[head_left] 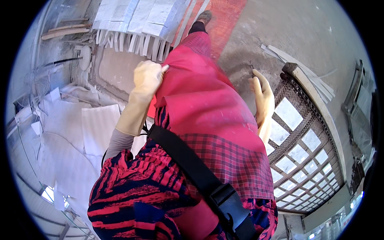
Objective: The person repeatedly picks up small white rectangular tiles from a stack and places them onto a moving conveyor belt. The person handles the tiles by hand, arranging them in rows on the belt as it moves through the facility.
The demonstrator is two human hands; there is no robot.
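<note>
I look down my own body at a red apron (pixel 200 100) over a red plaid garment. My left hand (pixel 147 77), in a cream rubber glove, is closed on the apron's upper left edge and pinches the fabric. My right hand (pixel 263 96), also in a cream glove, hangs beside my right hip with fingers extended, holding nothing, just above a dark lattice rack (pixel 312 120). A black strap with a buckle (pixel 208 180) crosses my chest. One shoe (pixel 205 17) shows at the top on the concrete floor.
White sheets (pixel 76 132) lie piled at the left. Pale strips in a stack (pixel 136 24) lie on the floor ahead. The lattice rack holds pale square tiles (pixel 289 114) at the right. Thin white slats (pixel 304 72) lie beyond it.
</note>
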